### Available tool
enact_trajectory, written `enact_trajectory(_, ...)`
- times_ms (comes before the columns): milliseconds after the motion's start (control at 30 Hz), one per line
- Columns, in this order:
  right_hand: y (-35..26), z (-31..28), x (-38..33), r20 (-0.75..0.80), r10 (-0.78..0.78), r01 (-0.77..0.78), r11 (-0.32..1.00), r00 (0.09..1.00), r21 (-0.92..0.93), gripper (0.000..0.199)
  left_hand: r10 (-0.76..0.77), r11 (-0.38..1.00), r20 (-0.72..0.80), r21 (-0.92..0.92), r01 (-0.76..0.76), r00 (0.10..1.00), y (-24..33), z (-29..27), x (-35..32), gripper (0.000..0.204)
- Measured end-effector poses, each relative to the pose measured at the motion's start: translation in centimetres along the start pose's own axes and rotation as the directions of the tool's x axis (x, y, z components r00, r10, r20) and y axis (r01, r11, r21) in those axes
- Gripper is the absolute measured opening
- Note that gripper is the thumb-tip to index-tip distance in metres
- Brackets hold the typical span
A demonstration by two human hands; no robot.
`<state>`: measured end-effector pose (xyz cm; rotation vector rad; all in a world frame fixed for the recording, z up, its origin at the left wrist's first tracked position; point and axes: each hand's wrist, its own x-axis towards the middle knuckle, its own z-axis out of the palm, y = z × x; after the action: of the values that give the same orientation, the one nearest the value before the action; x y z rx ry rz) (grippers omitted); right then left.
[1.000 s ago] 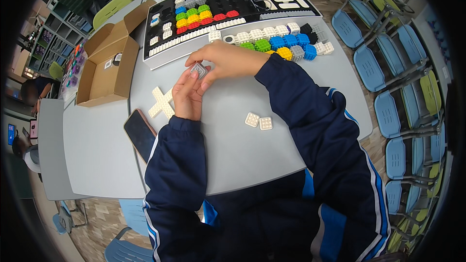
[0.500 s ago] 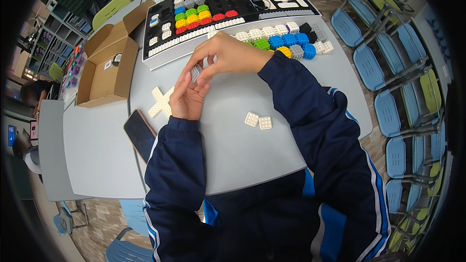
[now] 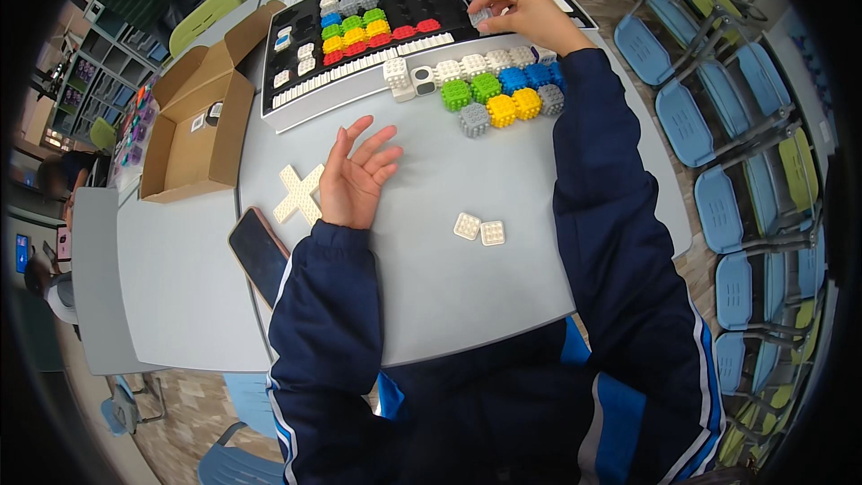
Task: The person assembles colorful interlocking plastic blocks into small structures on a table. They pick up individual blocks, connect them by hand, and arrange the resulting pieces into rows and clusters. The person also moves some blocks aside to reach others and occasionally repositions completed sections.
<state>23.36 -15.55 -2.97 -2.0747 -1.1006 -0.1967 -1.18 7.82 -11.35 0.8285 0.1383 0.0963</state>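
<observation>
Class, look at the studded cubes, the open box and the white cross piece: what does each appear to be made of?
Studded cubes: likely moulded plastic, in bright uniform colours with regular studs. Open box: brown corrugated cardboard, matte, with folded flaps. White cross piece: probably plastic too, with a studded face; its finish is hard to judge.

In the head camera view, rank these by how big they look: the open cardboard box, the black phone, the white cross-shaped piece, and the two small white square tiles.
1. Cardboard box, clearly largest.
2. Black phone.
3. White cross-shaped piece, somewhat smaller than the phone, though the left hand covers its edge.
4. The two white square tiles; they look alike, so no ranking between them.
</observation>
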Motion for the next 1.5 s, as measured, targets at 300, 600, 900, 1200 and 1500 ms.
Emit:
enact_trajectory(300, 2.4, 1.6, 0.3, 0.071, -0.032, 0.04, 0.991, 0.997, -0.126, 0.018, -0.015, 0.999, -0.041, 0.043, 0.017, 0.999, -0.4, -0.2, 0.4, 0.046)
enact_trajectory(600, 1.6, 2.2, 0.1, 0.121, 0.041, -0.008, 0.966, 0.992, -0.259, 0.015, 0.004, 0.993, -0.055, 0.12, 0.002, 0.998, -0.5, 0.0, 0.4, 0.043)
enact_trajectory(900, 1.6, 3.1, 0.5, 0.064, 0.007, 0.006, 0.979, 0.998, -0.202, 0.02, 0.024, 0.986, -0.051, 0.164, -0.015, 0.998, -0.7, 0.2, 0.5, 0.038)
enact_trajectory(1200, 2.9, 2.9, 0.0, 0.104, -0.043, 0.072, 0.953, 0.994, -0.294, 0.02, 0.031, 0.974, -0.037, 0.224, -0.022, 0.999, -0.8, 0.5, 0.4, 0.039)
enact_trajectory(1500, 0.7, -0.8, -0.1, 0.073, -0.097, 0.119, 0.893, 0.993, -0.434, 0.025, 0.03, 0.97, -0.033, 0.242, -0.021, 0.999, -0.7, 0.5, 0.4, 0.037)
